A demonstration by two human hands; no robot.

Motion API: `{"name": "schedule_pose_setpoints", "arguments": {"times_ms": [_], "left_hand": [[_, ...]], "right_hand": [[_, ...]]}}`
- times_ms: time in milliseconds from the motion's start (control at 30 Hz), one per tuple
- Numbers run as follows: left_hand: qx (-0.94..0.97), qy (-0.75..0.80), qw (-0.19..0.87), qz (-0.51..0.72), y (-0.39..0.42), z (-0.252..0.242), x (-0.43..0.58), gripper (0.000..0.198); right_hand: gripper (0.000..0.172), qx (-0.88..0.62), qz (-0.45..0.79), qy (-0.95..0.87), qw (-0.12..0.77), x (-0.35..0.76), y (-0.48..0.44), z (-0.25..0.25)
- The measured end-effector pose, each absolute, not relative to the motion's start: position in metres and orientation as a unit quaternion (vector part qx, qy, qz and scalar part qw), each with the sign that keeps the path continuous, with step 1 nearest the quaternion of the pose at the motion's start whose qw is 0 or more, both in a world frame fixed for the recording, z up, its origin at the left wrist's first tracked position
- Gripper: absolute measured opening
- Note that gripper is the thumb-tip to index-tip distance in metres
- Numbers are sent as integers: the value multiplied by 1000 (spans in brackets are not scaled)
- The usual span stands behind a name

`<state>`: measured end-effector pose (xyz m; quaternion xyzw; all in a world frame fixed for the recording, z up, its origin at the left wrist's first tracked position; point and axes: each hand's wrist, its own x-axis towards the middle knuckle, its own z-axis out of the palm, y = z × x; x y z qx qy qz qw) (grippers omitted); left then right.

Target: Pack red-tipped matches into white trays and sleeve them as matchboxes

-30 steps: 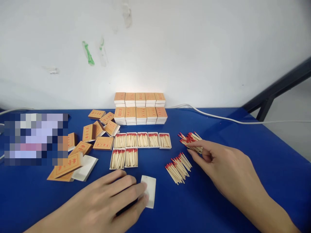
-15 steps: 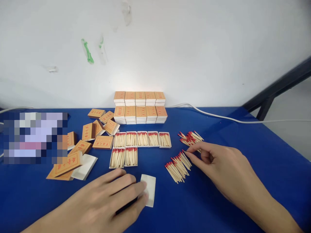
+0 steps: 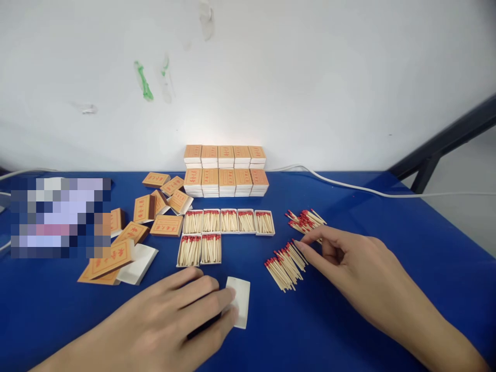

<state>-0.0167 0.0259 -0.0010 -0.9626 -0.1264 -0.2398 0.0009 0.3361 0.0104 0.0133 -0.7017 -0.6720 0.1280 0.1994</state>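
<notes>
My left hand (image 3: 174, 310) curls its fingers over a small white matchbox tray (image 3: 242, 302), fingertips on its left part and thumb hidden. To the right, my right hand (image 3: 344, 263) has thumb and index finger pinched on a match at the end of a spread row of red-tipped matches (image 3: 284, 266). A second loose pile of matches (image 3: 304, 221) lies just behind those fingertips. Above my left hand, two trays filled with matches (image 3: 199, 250) stand side by side. Behind them is a row of several more filled trays (image 3: 228, 221).
Stacked orange matchboxes (image 3: 226, 178) stand near the white wall (image 3: 310, 77). Matchbox sleeves and boxes (image 3: 166, 226) lie scattered at the left, near a blurred-out object (image 3: 62, 217). A white cable (image 3: 341, 183) crosses the back of the blue table (image 3: 387, 217).
The whole view has shifted slightly. Both hands keep nearly the same pose, the left on the tray and the right pinching at the row of matches.
</notes>
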Motion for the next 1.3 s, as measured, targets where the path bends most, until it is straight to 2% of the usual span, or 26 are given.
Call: {"name": "schedule_pose_setpoints", "arguments": {"times_ms": [133, 233, 367, 467, 667, 800, 1100, 1300], "left_hand": [[-965, -123, 13, -231, 29, 9, -13, 38], [-965, -126, 23, -231, 29, 11, -12, 41], [-963, -131, 14, -233, 26, 4, -15, 41], [-966, -133, 6, -221, 25, 3, -17, 42], [-967, -135, 4, -217, 28, 3, -18, 46], [-968, -135, 3, -210, 25, -4, -21, 44], [-967, -131, 11, -216, 29, 14, -13, 48], [-968, -127, 5, -217, 27, 3, -18, 38]], "right_hand": [[42, -689, 134, -689, 181, 332, 9, 16], [51, -684, 118, -700, 169, 326, 7, 18], [65, -672, 61, -724, 146, 313, 2, 13], [68, -646, 0, -752, 130, 305, -3, 4], [61, -614, -43, -779, 118, 297, -7, -1], [50, -609, -45, -783, 117, 296, -6, 1], [40, -619, -28, -777, 107, 297, -6, -1], [40, -624, -7, -773, 110, 298, -5, -1]]}}
